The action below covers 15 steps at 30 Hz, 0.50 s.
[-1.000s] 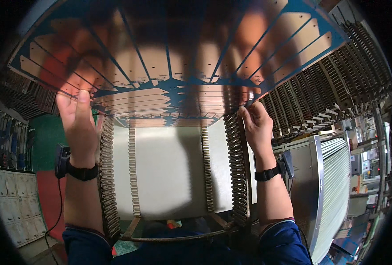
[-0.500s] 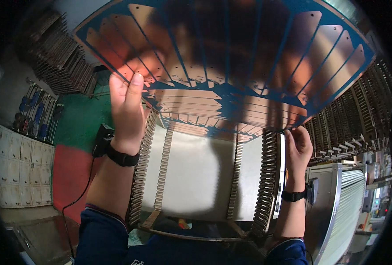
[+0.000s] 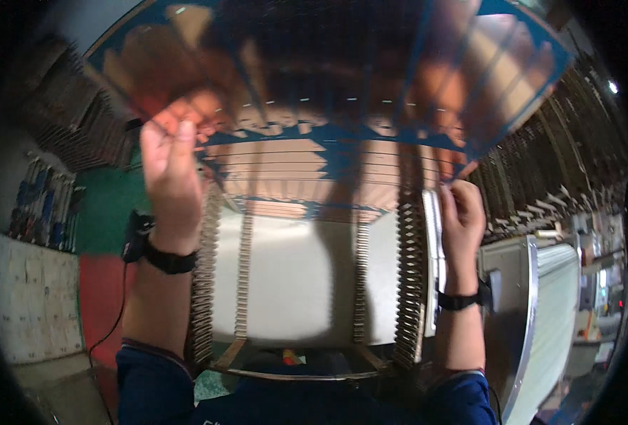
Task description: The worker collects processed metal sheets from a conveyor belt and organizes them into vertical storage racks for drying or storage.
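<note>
The big copper-coloured sheet with the blue grid (image 3: 342, 120) now sits higher and closer to the camera than it did a second ago, tilted up so that it fills most of the upper view and is blurred by motion. A second ago it lay lower, just over the toothed rack (image 3: 409, 283); now its near edge has cleared the top of the rack and the white panel (image 3: 292, 283) between the toothed rails shows bare below it.

The left hand (image 3: 168, 170) has risen with the sheet and grips its left edge, fingers over the top and thumb beneath. The right hand (image 3: 461, 212) stays lower, pinching the sheet's right corner beside the rack's right rail. Both hands are closed on the sheet, a black wristband (image 3: 166, 261) on each wrist.

Judging by the lift, the sheet is leaving the rack rather than settling into it.
</note>
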Available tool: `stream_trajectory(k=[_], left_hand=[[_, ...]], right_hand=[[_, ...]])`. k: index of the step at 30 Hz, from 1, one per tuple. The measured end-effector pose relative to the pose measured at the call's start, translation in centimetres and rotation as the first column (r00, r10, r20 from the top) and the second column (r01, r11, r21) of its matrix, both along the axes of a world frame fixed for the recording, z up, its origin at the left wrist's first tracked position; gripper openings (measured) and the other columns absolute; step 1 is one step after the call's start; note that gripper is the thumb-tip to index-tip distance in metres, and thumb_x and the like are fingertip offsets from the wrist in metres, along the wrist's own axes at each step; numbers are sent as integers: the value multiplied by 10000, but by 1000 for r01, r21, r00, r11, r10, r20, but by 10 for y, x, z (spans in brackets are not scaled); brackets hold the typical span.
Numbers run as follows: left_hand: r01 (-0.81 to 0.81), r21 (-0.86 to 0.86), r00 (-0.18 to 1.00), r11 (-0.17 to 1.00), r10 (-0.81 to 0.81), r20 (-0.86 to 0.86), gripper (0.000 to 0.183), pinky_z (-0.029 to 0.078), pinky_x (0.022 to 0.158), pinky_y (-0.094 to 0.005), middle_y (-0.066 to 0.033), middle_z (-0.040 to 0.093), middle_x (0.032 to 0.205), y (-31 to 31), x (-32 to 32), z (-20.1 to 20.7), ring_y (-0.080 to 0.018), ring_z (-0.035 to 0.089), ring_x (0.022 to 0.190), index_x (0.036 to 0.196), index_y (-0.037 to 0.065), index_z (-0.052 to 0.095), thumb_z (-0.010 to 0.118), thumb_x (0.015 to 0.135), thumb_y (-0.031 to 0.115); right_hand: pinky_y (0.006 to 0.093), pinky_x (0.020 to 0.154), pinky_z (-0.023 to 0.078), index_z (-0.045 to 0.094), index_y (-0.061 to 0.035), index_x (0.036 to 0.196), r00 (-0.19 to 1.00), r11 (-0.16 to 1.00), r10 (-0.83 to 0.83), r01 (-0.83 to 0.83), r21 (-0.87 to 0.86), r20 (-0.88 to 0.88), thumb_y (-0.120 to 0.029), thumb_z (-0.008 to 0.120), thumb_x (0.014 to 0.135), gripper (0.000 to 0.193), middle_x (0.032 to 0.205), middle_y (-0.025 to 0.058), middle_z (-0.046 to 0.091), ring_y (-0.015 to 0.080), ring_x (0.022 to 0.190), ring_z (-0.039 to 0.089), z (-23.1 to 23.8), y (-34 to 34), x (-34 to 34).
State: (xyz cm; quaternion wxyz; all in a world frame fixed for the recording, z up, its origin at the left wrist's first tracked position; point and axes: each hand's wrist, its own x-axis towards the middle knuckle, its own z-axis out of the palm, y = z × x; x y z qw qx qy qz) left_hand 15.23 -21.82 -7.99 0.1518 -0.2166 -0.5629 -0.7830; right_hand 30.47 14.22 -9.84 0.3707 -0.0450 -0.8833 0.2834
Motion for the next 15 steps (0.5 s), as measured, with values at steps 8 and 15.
stream_trajectory(k=[8,15], left_hand=[[27,150,995,988,-41,89,249,479,910,-332,-127,591,1107,1,21,7,-170,583,987,1179,-2,460,541,968,102],[54,42,999,998,-54,-3,163,444,975,-388,-123,559,1118,-20,20,-17,-211,558,1059,1094,38,465,521,946,75]], right_hand=[[237,837,465,608,38,1064,993,927,99,-67,-368,70,29,606,923,141,965,48,628,115,900,606,-7,-11,27],[331,748,515,663,16,1014,974,986,-16,53,-158,226,-107,661,908,163,879,162,675,241,807,669,-19,-16,11]])
